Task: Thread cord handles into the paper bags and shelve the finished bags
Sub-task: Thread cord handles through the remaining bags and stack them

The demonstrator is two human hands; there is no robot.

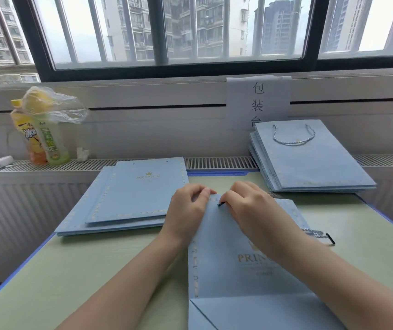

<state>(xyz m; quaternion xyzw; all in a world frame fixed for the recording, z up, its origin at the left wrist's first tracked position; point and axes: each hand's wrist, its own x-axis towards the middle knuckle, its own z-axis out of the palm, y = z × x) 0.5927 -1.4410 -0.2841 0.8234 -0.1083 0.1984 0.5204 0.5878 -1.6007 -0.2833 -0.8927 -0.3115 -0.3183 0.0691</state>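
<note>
Left open: a broad stretch of bare tabletop in front of the left stack of flat bags, and a narrower strip between that stack and the finished bags at right. Blocked along the back by two bottles on the radiator grille. Crossed at right by a loose cord.

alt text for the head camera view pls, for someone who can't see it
Two hands work at the top edge of a blue paper bag on a green table: the right hand pinches a dark cord tip, the left hand steadies the bag. Unthreaded bags lie left, finished bags right.
</note>
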